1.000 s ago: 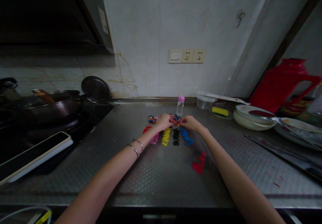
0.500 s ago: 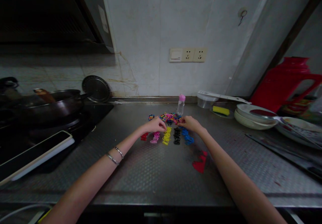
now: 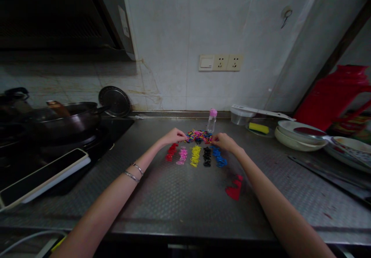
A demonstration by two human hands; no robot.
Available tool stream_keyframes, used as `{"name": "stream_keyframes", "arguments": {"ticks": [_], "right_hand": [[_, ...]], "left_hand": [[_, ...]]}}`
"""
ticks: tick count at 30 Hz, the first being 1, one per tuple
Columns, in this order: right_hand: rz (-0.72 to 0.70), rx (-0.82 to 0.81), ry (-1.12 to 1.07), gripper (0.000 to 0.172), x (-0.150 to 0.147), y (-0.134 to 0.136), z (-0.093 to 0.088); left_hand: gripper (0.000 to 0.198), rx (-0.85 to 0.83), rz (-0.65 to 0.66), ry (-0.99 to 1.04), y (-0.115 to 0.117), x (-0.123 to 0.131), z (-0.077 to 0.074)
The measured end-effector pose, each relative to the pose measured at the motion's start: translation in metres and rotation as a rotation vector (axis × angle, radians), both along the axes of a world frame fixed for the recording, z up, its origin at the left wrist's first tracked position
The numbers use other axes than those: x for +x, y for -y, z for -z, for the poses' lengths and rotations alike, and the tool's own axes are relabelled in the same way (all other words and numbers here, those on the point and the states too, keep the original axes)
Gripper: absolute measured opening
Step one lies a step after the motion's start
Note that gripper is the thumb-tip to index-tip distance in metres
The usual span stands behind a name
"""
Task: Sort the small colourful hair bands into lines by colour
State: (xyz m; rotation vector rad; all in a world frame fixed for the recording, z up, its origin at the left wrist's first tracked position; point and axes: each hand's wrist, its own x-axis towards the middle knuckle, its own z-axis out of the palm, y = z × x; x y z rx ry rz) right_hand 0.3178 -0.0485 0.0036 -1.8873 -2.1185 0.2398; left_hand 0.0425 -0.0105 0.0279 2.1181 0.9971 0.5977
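Pile of mixed bands on the counter, between left hand and right hand. Just in front, from left to right: red row, pink row, yellow row, black row, blue row. Left fingertips near the pile's left edge, right fingertips at its right edge, just behind the blue row. Firmly pinched or slightly apart, with or without a band: cannot tell at this size.

Probably best to work from the loose edges inward, lifting one colour at a time and teasing tangles loose rather than dragging. Better to carry wrists high, especially over the blue row, for fear of brushing it askew. Worth minding the bottle too, upright just behind the pile's right end and perhaps easy to tip.
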Motion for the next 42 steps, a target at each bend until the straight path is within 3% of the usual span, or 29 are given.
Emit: {"name": "stream_keyframes", "arguments": {"ticks": [5,11,15,19,23,27,32,42], "right_hand": [[0.027,0.007,-0.030,0.021,0.003,-0.002,-0.002],[-0.103,0.020,-0.314,0.026,0.006,-0.005,-0.009],[-0.019,0.038,-0.150,0.021,0.007,-0.003,-0.008],[-0.045,0.063,-0.127,0.021,0.003,-0.001,-0.009],[-0.099,0.092,-0.283,0.026,-0.008,0.000,-0.013],[-0.190,0.086,-0.481,0.033,-0.027,0.004,-0.014],[-0.257,0.151,-0.544,0.034,-0.051,0.007,-0.012],[-0.388,0.196,-0.530,0.025,-0.062,0.011,-0.013]], "left_hand": [[0.027,-0.027,-0.209,0.054,-0.018,-0.020,0.014],[0.029,-0.060,-0.362,0.130,-0.022,-0.034,0.017],[0.030,-0.068,-0.379,0.143,-0.022,-0.035,0.019],[0.030,-0.052,-0.371,0.137,-0.022,-0.034,0.020],[0.028,-0.016,-0.334,0.136,-0.021,-0.028,0.016],[0.032,-0.033,-0.148,0.145,-0.012,-0.009,0.013],[0.035,-0.045,0.099,0.111,0.010,0.021,0.011],[0.027,0.048,0.070,0.128,0.020,0.030,0.012]]}}
